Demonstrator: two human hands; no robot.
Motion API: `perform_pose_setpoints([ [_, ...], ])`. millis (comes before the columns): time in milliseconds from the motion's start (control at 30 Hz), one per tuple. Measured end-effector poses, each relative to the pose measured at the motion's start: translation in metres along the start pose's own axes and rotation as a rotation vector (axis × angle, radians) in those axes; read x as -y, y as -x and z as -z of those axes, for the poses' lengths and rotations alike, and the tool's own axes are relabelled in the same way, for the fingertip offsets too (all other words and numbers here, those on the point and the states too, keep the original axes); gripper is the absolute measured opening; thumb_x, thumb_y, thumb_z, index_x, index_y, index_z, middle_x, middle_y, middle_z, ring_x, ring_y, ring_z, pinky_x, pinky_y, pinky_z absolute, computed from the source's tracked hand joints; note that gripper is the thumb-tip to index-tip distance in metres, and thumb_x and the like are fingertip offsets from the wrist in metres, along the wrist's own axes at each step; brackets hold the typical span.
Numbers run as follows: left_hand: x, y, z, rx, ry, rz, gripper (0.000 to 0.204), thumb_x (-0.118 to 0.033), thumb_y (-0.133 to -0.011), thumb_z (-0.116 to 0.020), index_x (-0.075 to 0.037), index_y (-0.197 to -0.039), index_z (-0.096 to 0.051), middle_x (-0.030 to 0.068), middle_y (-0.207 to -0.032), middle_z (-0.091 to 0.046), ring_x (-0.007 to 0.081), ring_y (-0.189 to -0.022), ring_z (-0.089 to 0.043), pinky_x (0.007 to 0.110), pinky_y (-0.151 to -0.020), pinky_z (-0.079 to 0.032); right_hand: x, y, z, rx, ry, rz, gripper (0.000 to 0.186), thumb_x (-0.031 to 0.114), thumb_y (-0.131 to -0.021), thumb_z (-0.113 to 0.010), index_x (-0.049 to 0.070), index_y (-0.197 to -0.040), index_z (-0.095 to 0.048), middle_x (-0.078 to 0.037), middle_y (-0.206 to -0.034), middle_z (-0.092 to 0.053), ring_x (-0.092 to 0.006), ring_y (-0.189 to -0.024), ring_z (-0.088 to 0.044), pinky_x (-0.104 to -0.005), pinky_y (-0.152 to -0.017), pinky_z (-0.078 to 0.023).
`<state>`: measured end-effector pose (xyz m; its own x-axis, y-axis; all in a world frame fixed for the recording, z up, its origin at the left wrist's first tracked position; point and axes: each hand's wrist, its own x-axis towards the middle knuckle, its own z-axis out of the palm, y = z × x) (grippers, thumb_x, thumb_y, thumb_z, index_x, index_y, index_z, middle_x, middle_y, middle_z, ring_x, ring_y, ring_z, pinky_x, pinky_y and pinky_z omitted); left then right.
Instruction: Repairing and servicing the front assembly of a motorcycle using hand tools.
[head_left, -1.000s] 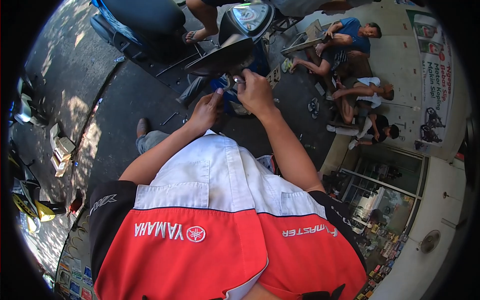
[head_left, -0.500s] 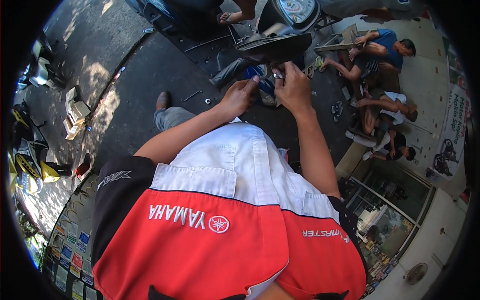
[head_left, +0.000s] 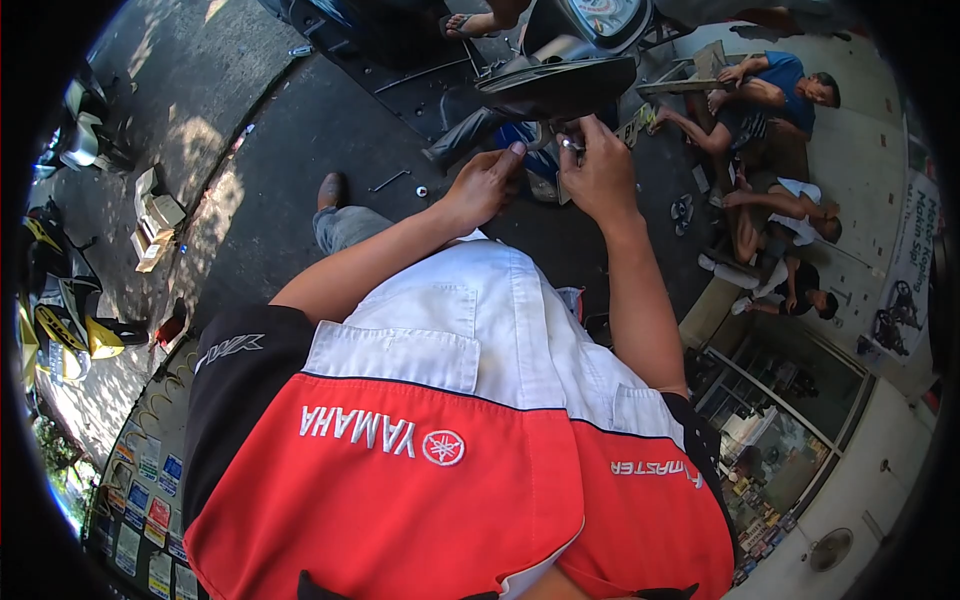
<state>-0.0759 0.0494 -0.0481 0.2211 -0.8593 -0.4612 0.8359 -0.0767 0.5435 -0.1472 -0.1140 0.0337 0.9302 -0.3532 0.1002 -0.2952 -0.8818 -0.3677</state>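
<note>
My left hand (head_left: 478,185) is closed with the thumb raised beside a curved metal piece (head_left: 538,135); what its fingers hold is partly hidden. My right hand (head_left: 600,170) grips a small shiny metal piece (head_left: 569,144) just to the right of it. Both hands are under a dark, broad, curved part (head_left: 555,85) at the front of a scooter with blue bodywork (head_left: 518,135) and a rounded display (head_left: 590,15). A rod-like tool (head_left: 390,181) and a small shiny round piece (head_left: 422,191) lie on the dark ground.
A person's sandalled foot (head_left: 470,25) is beside the scooter. Several people (head_left: 800,95) sit at the right along a wall near a glass display (head_left: 780,410). Torn cardboard (head_left: 155,220) and a parked yellow-black motorbike (head_left: 70,330) are at the left.
The view has shifted, so scooter, people and hands appear farther right and higher than a second ago. Both hands keep their closed hold at the same part of the scooter.
</note>
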Motion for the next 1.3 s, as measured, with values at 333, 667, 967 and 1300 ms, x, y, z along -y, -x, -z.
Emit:
perform_pose_setpoints([
  [333,0.001,-0.001,0.003,-0.017,-0.073,-0.022,0.049,-0.059,-0.1,-0.053,-0.016,-0.078,-0.047,-0.0035,-0.064,-0.03,0.01,-0.056,-0.028,0.03,-0.055,-0.026,0.003,-0.003,0.002,0.045,-0.018,-0.243,0.022,0.018,-0.085,-0.071,0.002,-0.097,-0.063,-0.02,-0.089,-0.068,-0.0379,-0.084,-0.068,-0.0443,-0.072,-0.054],
  [667,-0.003,-0.001,0.004,0.008,-0.099,-0.041,0.049,-0.059,-0.1,-0.052,-0.016,-0.077,-0.047,-0.0035,-0.064,-0.03,0.0101,-0.056,-0.029,0.031,-0.055,-0.026,0.003,-0.005,0.003,-0.175,-0.083,0.079,0.016,0.016,-0.087,-0.069,0.002,-0.082,-0.065,-0.018,-0.075,-0.069,-0.0396,-0.074,-0.069,-0.0452,-0.067,-0.054],
  [967,0.006,-0.001,0.0,-0.086,-0.203,-0.037,0.058,-0.056,-0.105,-0.041,-0.007,-0.075,-0.05,0.0012,-0.062,-0.044,0.0155,-0.056,-0.046,0.033,-0.053,-0.04,-0.021,0.02,0.014,-0.298,-0.163,-0.233,0.019,0.021,-0.086,-0.07,0.002,-0.085,-0.068,-0.011,-0.072,-0.069,-0.0242,-0.064,-0.07,-0.0338,-0.059,-0.052],
  [1300,0.039,0.007,-0.004,0.063,-0.807,-0.18,0.063,-0.051,-0.108,-0.036,0.003,-0.085,-0.061,0.0119,-0.065,-0.055,0.0217,-0.062,-0.054,0.04,-0.065,-0.045,-0.059,0.136,-0.028,-0.22,-0.347,-0.495,0.019,0.02,-0.093,-0.068,0.001,-0.088,-0.066,-0.004,-0.068,-0.065,-0.0093,-0.062,-0.062,-0.0276,-0.058,-0.048],
])
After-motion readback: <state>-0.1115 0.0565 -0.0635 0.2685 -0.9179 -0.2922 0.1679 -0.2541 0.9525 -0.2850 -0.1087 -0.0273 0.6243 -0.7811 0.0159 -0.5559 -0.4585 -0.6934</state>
